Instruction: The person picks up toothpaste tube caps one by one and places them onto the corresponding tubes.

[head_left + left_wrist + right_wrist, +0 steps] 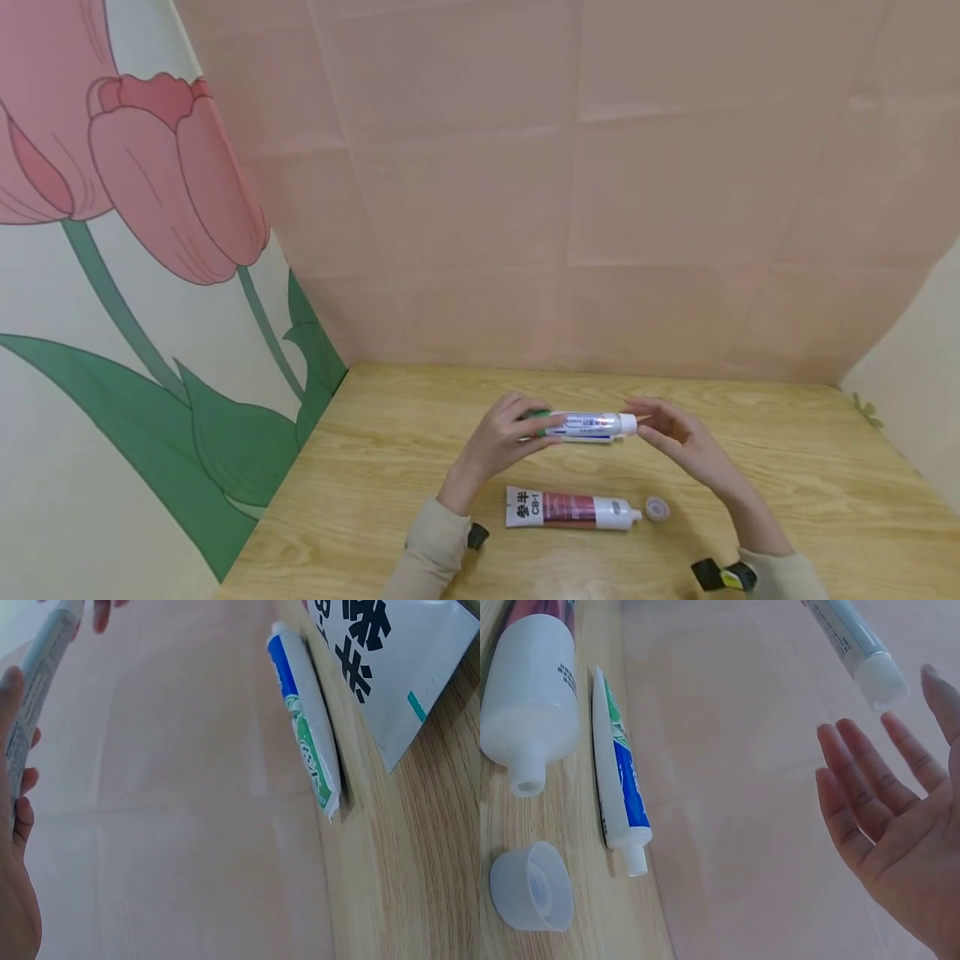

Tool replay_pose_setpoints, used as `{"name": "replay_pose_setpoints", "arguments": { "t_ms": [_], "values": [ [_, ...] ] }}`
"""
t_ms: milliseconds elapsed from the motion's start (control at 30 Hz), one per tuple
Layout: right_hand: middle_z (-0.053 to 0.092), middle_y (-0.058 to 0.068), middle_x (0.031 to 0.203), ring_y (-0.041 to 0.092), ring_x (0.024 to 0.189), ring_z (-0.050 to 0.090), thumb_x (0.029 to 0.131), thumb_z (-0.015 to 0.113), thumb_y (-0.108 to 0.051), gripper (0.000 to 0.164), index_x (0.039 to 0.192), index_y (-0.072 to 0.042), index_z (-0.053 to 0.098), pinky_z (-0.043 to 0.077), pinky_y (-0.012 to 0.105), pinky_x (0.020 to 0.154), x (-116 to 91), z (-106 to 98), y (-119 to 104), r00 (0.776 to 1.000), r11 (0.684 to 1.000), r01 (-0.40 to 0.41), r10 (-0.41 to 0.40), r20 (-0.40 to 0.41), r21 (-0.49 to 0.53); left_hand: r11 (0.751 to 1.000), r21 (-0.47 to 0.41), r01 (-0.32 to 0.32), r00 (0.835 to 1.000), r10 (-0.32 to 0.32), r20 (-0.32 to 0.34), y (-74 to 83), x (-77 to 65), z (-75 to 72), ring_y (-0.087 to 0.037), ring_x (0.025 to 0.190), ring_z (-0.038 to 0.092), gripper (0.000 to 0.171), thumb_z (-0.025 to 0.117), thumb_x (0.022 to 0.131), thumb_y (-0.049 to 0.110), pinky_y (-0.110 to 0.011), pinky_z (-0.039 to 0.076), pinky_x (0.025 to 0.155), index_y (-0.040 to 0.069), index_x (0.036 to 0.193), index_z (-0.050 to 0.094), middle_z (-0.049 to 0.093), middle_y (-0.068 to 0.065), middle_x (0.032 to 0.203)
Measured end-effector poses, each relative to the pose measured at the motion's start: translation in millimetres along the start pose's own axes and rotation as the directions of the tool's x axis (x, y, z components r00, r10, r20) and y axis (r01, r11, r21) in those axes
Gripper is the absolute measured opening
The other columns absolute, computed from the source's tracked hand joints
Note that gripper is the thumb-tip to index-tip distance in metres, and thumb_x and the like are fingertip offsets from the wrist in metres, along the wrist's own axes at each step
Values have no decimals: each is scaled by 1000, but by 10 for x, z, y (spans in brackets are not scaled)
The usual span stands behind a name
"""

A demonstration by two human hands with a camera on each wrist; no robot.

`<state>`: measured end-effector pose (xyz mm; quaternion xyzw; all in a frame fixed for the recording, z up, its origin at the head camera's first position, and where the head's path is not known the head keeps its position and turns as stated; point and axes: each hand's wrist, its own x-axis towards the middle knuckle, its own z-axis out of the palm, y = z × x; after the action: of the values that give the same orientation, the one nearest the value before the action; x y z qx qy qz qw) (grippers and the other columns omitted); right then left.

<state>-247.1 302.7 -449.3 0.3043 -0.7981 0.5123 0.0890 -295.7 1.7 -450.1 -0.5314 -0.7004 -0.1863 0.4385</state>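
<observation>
My left hand (495, 437) grips a toothpaste tube (585, 423) by its green end, holding it level above the table. The tube's white cap (881, 681) is on and points to the right. Just beyond the cap is my right hand (693, 450), its thumb and fingers spread apart and a small gap showing in the right wrist view. Nearer to me lies a larger pink and white toothpaste tube (570, 509) with a bare nozzle. A loose, pale round cap (657, 509) sits beside that nozzle.
Another toothpaste tube (306, 727), green, blue and white, lies farther back on the wooden table (360, 467), mostly hidden in the head view by the held tube. Its nozzle (636, 861) is uncovered. A pink covering (570, 183) hangs behind the table; a tulip-painted wall stands at the left.
</observation>
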Motion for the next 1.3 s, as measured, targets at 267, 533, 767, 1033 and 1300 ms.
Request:
{"name": "replay_pose_setpoints", "arguments": {
  "t_ms": [267, 533, 767, 1033, 1300],
  "values": [
    [59, 1, 116, 16, 95, 60, 86, 60, 2, 42, 127, -2, 49, 52, 25, 76, -12, -1, -23, 1000, 1000, 16, -16, -4, 10, 1000, 5, 17, 1000, -17, 6, 2, 4, -23, -7, 89, 54, 32, 72, 79, 33, -14, 43, 82, 21, 108, 69, 64, 2, 99],
    [59, 2, 115, 15, 96, 60, 84, 61, 7, 37, 120, -1, 54, 51, 21, 78, -14, 11, -48, 998, 997, 67, -67, -13, 31, 1000, 12, 7, 1000, -7, 3, -3, -2, -13, -8, 87, 54, 37, 76, 74, 31, -15, 43, 81, 22, 109, 69, 64, 3, 99],
    [60, 1, 112, 10, 95, 60, 85, 61, 5, 33, 116, -3, 56, 51, 21, 78, -23, 12, -6, 998, 999, 52, -52, -24, 11, 1000, 3, 3, 1000, -3, 4, 1, -8, -14, -8, 89, 54, 37, 77, 74, 29, -16, 44, 82, 21, 109, 69, 64, 2, 99],
    [62, -1, 109, 9, 94, 60, 88, 61, -3, 30, 117, -8, 58, 53, 25, 74, -22, 10, -13, 999, 999, -27, 27, -26, -18, 1000, -3, 3, 1000, -3, 6, 0, -12, -13, -9, 90, 54, 34, 73, 78, 31, -17, 44, 84, 21, 110, 69, 64, 2, 100],
    [65, 2, 104, 14, 90, 64, 92, 54, -4, 24, 116, -6, 59, 53, 26, 73, -30, 7, -4, 999, 999, -40, 40, -7, -10, 1000, 4, -6, 1000, 6, 9, 4, -12, -10, -8, 91, 54, 31, 70, 81, 33, -17, 43, 86, 22, 111, 68, 64, 2, 100]
  ]
}}
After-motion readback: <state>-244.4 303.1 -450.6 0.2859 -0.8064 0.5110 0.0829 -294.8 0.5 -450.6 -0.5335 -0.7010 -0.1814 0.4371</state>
